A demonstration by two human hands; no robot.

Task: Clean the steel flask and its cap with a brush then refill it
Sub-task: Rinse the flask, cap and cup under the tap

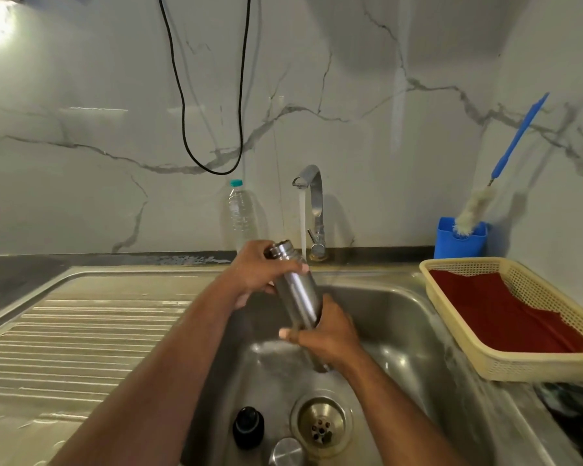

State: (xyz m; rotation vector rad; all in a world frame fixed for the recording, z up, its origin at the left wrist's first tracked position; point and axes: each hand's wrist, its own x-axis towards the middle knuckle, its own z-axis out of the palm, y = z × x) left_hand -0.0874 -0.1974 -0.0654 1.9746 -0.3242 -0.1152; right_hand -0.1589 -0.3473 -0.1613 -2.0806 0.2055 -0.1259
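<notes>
The steel flask (297,290) is held tilted over the sink basin (394,334), its open mouth pointing up and left, just left of the running water stream (302,223). My left hand (260,270) grips its upper part near the neck. My right hand (327,331) grips its lower end. A black stopper (248,427) and a steel cap (286,452) lie on the basin floor beside the drain (322,423). The bottle brush (492,183), blue handle and white bristles, stands in a blue holder (460,242) at the back right.
The tap (313,200) runs at the back of the sink. A clear plastic bottle (241,216) stands left of it. A ribbed drainboard (81,338) lies to the left. A yellow basket (519,364) with a red cloth sits on the right. A black cable (216,129) hangs on the wall.
</notes>
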